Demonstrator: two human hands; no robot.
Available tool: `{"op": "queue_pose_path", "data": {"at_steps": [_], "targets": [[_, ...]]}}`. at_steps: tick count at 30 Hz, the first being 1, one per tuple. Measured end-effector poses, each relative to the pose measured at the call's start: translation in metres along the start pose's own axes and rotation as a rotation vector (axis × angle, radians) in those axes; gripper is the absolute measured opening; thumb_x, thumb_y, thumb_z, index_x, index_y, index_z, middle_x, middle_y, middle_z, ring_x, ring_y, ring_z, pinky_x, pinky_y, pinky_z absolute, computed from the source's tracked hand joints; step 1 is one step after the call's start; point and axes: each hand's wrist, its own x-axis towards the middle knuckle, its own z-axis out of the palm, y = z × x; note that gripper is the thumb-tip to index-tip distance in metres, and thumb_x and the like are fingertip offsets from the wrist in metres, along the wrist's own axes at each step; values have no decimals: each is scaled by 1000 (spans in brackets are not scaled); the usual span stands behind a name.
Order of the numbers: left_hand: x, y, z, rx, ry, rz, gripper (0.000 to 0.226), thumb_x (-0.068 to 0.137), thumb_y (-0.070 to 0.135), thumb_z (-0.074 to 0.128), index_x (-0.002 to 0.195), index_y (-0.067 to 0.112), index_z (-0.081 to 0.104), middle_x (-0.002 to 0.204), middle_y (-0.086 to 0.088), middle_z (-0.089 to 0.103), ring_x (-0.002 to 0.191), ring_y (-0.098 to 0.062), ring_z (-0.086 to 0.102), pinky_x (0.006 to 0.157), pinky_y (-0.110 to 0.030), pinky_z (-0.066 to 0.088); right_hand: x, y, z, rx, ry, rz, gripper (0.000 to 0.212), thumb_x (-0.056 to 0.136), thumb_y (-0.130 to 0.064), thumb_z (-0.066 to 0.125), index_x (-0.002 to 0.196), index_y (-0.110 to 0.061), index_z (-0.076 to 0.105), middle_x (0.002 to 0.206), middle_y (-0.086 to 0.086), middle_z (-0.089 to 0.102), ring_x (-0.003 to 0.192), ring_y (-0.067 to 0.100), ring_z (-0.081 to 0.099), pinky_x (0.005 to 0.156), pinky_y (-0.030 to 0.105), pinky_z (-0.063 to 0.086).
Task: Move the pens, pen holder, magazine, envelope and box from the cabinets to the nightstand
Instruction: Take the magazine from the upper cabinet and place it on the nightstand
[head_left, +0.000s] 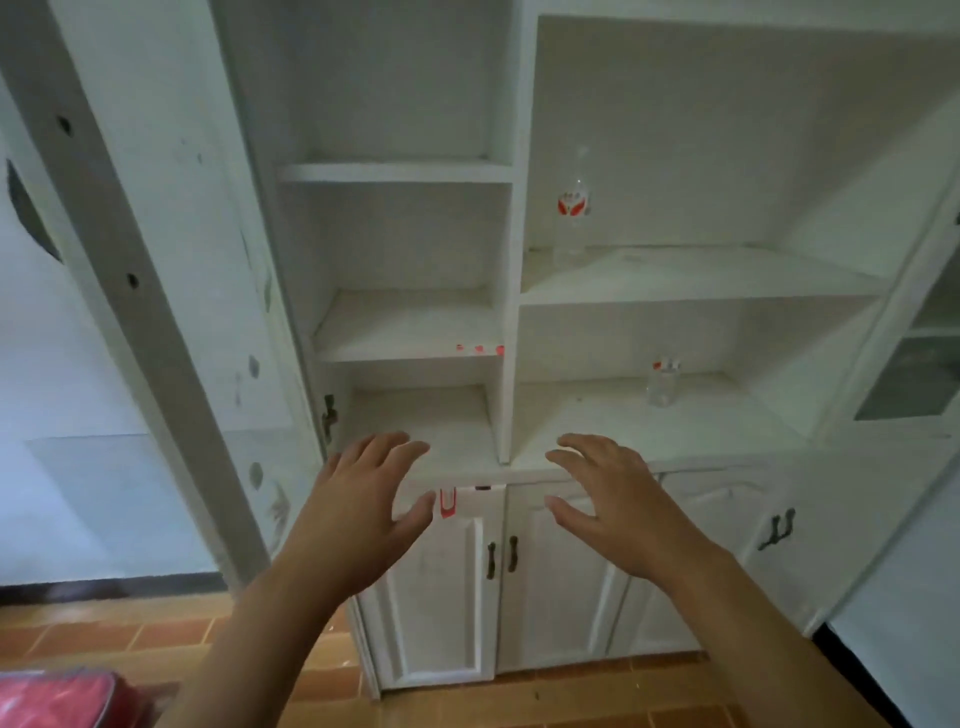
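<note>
From the head view, I am looking at the white cabinet (511, 291), and everything here is placed against it. My left hand (358, 512) is raised in front of its lower edge, fingers spread and loosely bent, palm turned inward, holding nothing. My right hand (615, 506) mirrors it just to the right, fingers spread and relaxed, also holding nothing. Both hang in front of the counter ledge (519, 470) without clearly touching it.

None of the pens, the pen holder, the magazine, the envelope or the box can I make out anywhere on the cabinet's open shelves, so I cannot tell where they lie or which way they point.

As for what the compartments hold: in the tall upper right compartment a clear bottle (573, 208) with a red and white label stands upright near the left wall, its long axis vertical. In the compartment under it, a small clear jar (662, 382) stands upright; what is inside is too blurred to tell. On the front edge of the narrow left middle shelf are small red marks (480, 349). A red and white sticker (448, 502) hangs on top of the lower left door (441, 597), between my two hands. The lower doors are shut, dark handles (502, 557) side by side.

At the bottom left, well apart from the cabinet, something red (52, 699) lies on the tiled floor (130, 639).
</note>
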Motion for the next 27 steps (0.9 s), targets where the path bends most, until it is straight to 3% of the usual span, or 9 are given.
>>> {"op": "queue_pose_path", "data": {"at_steps": [7, 10, 13, 16, 19, 24, 27], "targets": [[119, 32, -30, 121, 96, -39, 70, 88, 67, 36, 151, 36, 41, 155, 10, 42, 144, -15, 36, 120, -40, 34, 112, 77, -70, -79, 77, -150, 60, 102, -57, 48, 155, -32, 41, 165, -8, 33, 152, 12, 25, 124, 34, 13], [153, 42, -40, 188, 109, -66, 65, 93, 63, 45, 152, 39, 38, 157, 11, 40, 145, -13, 33, 120, -38, 30, 151, 102, -91, -81, 75, -200, 63, 100, -60, 42, 157, -32, 39, 166, -8, 31, 152, 12, 23, 124, 31, 11], [182, 49, -53, 209, 137, -87, 70, 90, 68, 32, 153, 40, 36, 159, 12, 38, 146, -13, 33, 121, -37, 29, 186, 117, -109, -81, 94, -244, 73, 94, -67, 30, 157, -31, 39, 166, -8, 31, 152, 12, 23, 125, 34, 14], [207, 50, -68, 255, 172, -103, 65, 95, 67, 34, 154, 40, 33, 160, 12, 36, 147, -13, 32, 122, -36, 26, 215, 122, -126, -81, 118, -303, 69, 97, -64, 35, 157, -32, 40, 166, -8, 31, 151, 13, 25, 125, 34, 16], [228, 48, -87, 292, 208, -105, 61, 99, 63, 41, 155, 41, 31, 162, 13, 33, 149, -12, 29, 124, -35, 23, 240, 122, -144, -83, 175, -352, 60, 103, -57, 47, 157, -32, 40, 166, -10, 30, 152, 10, 23, 120, 25, 10], [262, 35, -130, 283, 306, -108, 65, 95, 67, 34, 155, 43, 31, 161, 16, 32, 148, -9, 28, 123, -34, 24, 278, 109, -182, -82, 278, -434, 67, 96, -69, 32, 153, -37, 44, 160, -16, 35, 149, 4, 24, 121, 20, 8], [282, 26, -161, 254, 425, -89, 73, 85, 70, 27, 150, 40, 44, 154, 13, 45, 142, -11, 38, 119, -36, 33, 301, 91, -217, -136, 357, -491, 61, 98, -65, 35, 151, -37, 44, 159, -18, 35, 147, 2, 26, 121, 22, 12]]}}
